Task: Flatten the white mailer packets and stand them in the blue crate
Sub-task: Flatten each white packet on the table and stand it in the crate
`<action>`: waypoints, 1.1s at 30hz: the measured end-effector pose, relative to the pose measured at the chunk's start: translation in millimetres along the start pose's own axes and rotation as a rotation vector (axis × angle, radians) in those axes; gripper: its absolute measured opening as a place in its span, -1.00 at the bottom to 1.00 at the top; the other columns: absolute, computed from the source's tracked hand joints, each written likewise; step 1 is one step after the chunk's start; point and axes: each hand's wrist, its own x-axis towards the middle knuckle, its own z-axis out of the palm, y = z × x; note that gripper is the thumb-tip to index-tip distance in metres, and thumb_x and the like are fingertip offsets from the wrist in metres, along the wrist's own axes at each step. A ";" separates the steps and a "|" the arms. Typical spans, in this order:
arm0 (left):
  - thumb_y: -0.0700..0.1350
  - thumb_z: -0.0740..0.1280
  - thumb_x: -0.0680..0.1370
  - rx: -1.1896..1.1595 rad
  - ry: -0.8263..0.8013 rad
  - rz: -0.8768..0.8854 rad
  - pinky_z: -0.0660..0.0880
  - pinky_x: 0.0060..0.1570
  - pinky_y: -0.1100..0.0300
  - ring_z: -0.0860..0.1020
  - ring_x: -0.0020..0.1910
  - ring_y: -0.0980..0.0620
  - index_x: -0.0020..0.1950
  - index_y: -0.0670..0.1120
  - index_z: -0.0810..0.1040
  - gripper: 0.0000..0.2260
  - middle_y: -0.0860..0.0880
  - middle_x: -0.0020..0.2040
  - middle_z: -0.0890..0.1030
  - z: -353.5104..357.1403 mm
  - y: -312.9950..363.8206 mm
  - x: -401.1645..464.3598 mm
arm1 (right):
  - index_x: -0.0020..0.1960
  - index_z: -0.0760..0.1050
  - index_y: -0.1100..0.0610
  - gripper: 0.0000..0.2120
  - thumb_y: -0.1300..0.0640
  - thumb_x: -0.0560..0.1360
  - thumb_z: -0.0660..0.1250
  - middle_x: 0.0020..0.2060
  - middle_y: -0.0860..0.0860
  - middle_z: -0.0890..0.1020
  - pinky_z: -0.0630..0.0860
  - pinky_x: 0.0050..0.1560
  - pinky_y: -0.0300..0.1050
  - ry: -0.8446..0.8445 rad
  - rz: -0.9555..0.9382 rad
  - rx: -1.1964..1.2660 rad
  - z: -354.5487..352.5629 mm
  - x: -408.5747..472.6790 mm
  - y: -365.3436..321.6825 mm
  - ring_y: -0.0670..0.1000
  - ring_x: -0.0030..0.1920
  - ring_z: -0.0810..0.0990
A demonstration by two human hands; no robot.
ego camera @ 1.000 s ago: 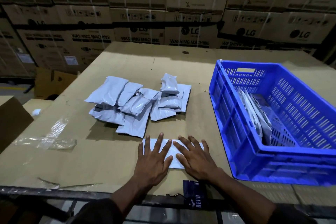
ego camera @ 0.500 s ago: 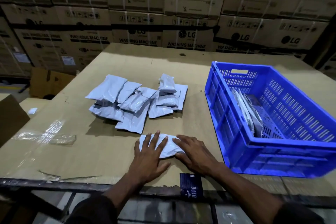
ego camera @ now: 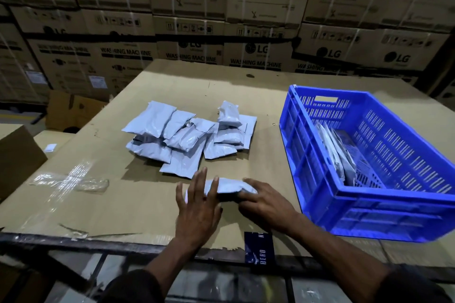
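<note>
I am seeing one white mailer packet [ego camera: 227, 186] lying low in the centre of the frame on the cardboard-covered table [ego camera: 118, 206], between both hands. My left hand [ego camera: 198, 206] is resting on its left end with straight, spread fingers. My right hand [ego camera: 264, 204] is gripping its right end, fingers curling round the edge. The pile of packets [ego camera: 189, 135] is sitting just above, mid-frame. The blue crate [ego camera: 369, 206] is standing at the right, several packets [ego camera: 337, 155] leaning upright inside it.
</note>
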 end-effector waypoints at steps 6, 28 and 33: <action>0.03 0.26 0.59 0.043 0.083 0.087 0.10 0.47 -0.47 0.15 0.63 -0.27 0.66 -0.10 0.13 -0.33 -0.24 0.66 0.10 -2.7 -0.7 -8.9 | -0.05 0.67 0.01 -0.74 0.24 0.37 0.29 -0.07 -0.11 0.72 0.60 -0.08 -0.08 0.027 0.370 0.415 -28.3 25.2 17.9 -0.01 -0.05 0.67; 0.15 0.04 0.67 0.015 -0.411 0.044 0.18 0.42 -0.23 0.47 0.46 -0.16 0.45 -0.09 0.54 -0.48 -0.13 0.45 0.53 12.5 0.6 8.7 | 0.61 0.10 -0.13 -0.46 -0.20 0.67 -0.23 0.58 -0.14 0.19 0.06 0.51 0.24 -0.442 0.526 0.160 38.5 -2.8 -16.0 -0.01 0.59 0.12; 0.13 0.05 0.66 -0.005 -0.446 0.063 0.26 0.45 -0.16 0.46 0.47 -0.16 0.47 -0.07 0.53 -0.49 -0.09 0.47 0.51 19.5 1.5 17.1 | 0.61 0.09 -0.14 -0.49 -0.18 0.69 -0.17 0.57 -0.19 0.19 0.12 0.52 0.18 -0.406 0.537 0.111 43.1 -4.0 -22.3 -0.04 0.59 0.11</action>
